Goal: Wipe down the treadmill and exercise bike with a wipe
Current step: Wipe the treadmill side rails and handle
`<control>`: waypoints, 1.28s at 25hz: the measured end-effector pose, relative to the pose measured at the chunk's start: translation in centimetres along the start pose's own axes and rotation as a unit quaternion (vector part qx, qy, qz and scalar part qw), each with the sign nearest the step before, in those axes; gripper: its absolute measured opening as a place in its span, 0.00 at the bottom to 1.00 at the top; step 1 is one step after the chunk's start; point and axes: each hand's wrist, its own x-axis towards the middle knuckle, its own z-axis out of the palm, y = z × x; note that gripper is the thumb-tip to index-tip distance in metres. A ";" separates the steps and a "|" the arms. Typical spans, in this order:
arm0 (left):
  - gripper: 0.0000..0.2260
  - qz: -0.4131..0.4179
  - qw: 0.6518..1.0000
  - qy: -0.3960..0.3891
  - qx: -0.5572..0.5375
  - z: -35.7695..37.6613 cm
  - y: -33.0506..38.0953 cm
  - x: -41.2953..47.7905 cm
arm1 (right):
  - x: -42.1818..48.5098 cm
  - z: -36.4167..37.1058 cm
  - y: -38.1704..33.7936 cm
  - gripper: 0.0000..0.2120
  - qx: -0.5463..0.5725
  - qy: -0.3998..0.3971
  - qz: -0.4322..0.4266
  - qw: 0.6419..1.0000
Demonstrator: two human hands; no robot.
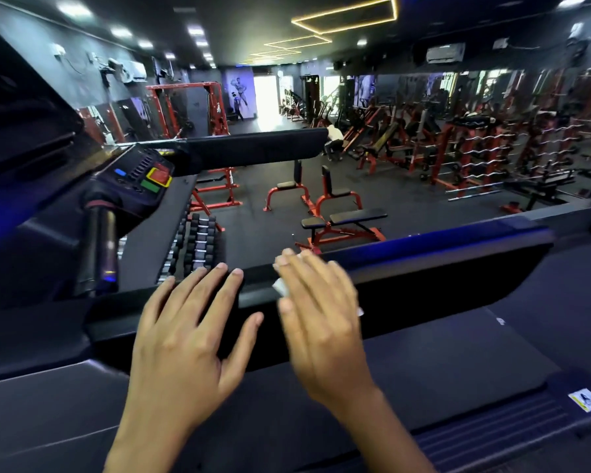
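Head view over the front end of a treadmill (pixel 424 278) in a gym. Left hand (pixel 185 339) palm down on the black raised cover at the treadmill's front, fingers (pixel 214 285) straight and spread apart, thumb out to the side. Right hand (pixel 321 319) just beside it, motion-blurred, palm down on the same cover, fingers straight and close together, pressing a white wipe (pixel 281 287) flat against the cover's top edge. Wipe mostly hidden under the right hand, one corner visible beneath the index finger and a sliver at the hand's outer edge. Hands near each other, not touching. At upper left, console (pixel 140 179) with blue, green and red-and-yellow buttons; below it, a dark cylindrical handgrip (pixel 99 247). Long black rail (pixel 253 148) extending rightward from the console. Yellow-and-white warning sticker (pixel 587 400) on the ribbed side strip at lower right. Beyond the cover, the gym floor: dumbbell rack (pixel 198 244) just past the left fingertips in this view, red-framed benches (pixel 335 220) in the middle, barbell racks (pixel 475 155) at right, a seated person in white (pixel 335 136) further back
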 end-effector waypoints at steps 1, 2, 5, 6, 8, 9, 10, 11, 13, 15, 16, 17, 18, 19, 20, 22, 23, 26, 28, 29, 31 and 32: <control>0.21 -0.002 1.000 -0.001 -0.002 -0.8 -1.6 -0.5 | -0.1 0.1 -0.2 0.20 0.001 0.000 -0.006 1.000; 0.21 -0.002 1.000 -0.001 -0.003 -1.4 -3.0 -1.1 | -0.3 0.2 -0.2 0.19 -0.006 0.009 0.001 1.000; 0.20 0.026 1.000 0.001 -0.006 -2.6 -5.5 -2.6 | -0.5 1.1 -1.0 0.17 -0.050 0.059 0.088 0.993; 0.20 0.035 0.999 0.001 -0.010 -2.8 -6.0 -2.9 | -0.4 1.9 -2.3 0.17 -0.063 0.071 0.120 0.988; 0.19 0.038 0.999 0.003 -0.023 -3.5 -7.2 -3.5 | 0.1 4.4 -6.1 0.18 -0.061 0.062 0.132 0.987; 0.19 0.032 0.999 0.005 -0.028 -3.8 -7.8 -3.8 | 0.2 5.4 -8.0 0.19 -0.053 0.041 0.112 0.991; 0.19 0.023 0.999 0.005 -0.033 -4.2 -8.4 -4.2 | 0.1 6.0 -9.6 0.21 -0.041 0.012 0.080 0.996; 0.19 0.011 0.999 0.007 -0.037 -4.6 -8.9 -4.5 | 0.1 5.9 -10.6 0.22 -0.027 -0.021 0.042 0.999; 0.19 -0.003 0.999 0.004 -0.041 -5.2 -9.7 -5.0 | 0.5 4.5 -10.0 0.21 -0.015 -0.077 -0.024 0.997; 0.19 -0.006 0.999 -0.003 -0.034 -5.6 -10.0 -5.2 | 0.8 3.1 -8.2 0.20 -0.027 -0.094 -0.024 0.995; 0.19 -0.007 1.000 -0.007 -0.028 -6.0 -10.1 -5.4 | 0.7 2.8 -7.8 0.19 -0.030 -0.083 0.000 0.996; 0.18 -0.007 1.000 -0.008 -0.024 -6.3 -10.4 -5.7 | 0.6 3.1 -8.0 0.18 -0.032 -0.063 0.023 0.997; 0.18 -0.009 1.000 -0.005 -0.021 -6.6 -10.7 -5.9 | 0.4 3.9 -8.9 0.17 -0.036 -0.042 0.041 0.998; 0.18 -0.014 1.000 -0.003 -0.020 -6.9 -11.1 -6.2 | 0.3 5.0 -10.2 0.16 -0.039 -0.024 0.052 0.998; 0.18 -0.022 1.000 -0.002 -0.018 -7.1 -11.5 -6.5 | 0.2 6.0 -11.5 0.15 -0.037 -0.014 0.059 0.997; 0.18 -0.029 1.000 0.000 -0.009 -7.8 -12.3 -7.3 | 0.2 7.8 -14.0 0.15 -0.019 -0.001 0.067 0.998; 0.18 -0.030 1.000 0.001 -0.005 -8.1 -12.6 -7.8 | 0.1 8.5 -15.1 0.16 -0.014 0.001 0.072 0.997; 0.18 -0.041 0.999 0.012 0.004 -9.1 -15.1 -8.8 | 0.2 10.4 -19.4 0.19 -0.018 -0.026 0.064 0.997; 0.18 -0.044 0.999 0.015 0.004 -9.9 -17.4 -9.5 | 0.2 11.1 -22.0 0.22 0.034 -0.085 0.065 0.994; 0.18 -0.042 0.999 0.020 0.002 -10.3 -18.6 -10.0 | 0.2 11.2 -22.7 0.24 0.081 -0.116 0.066 0.988; 0.18 -0.031 0.999 0.030 -0.004 -10.9 -20.6 -10.8 | -0.3 11.1 -22.7 0.23 0.110 -0.120 0.037 0.986; 0.18 -0.024 0.999 0.032 -0.010 -11.4 -22.0 -11.2 | -0.6 11.4 -22.6 0.23 0.083 -0.095 0.017 0.992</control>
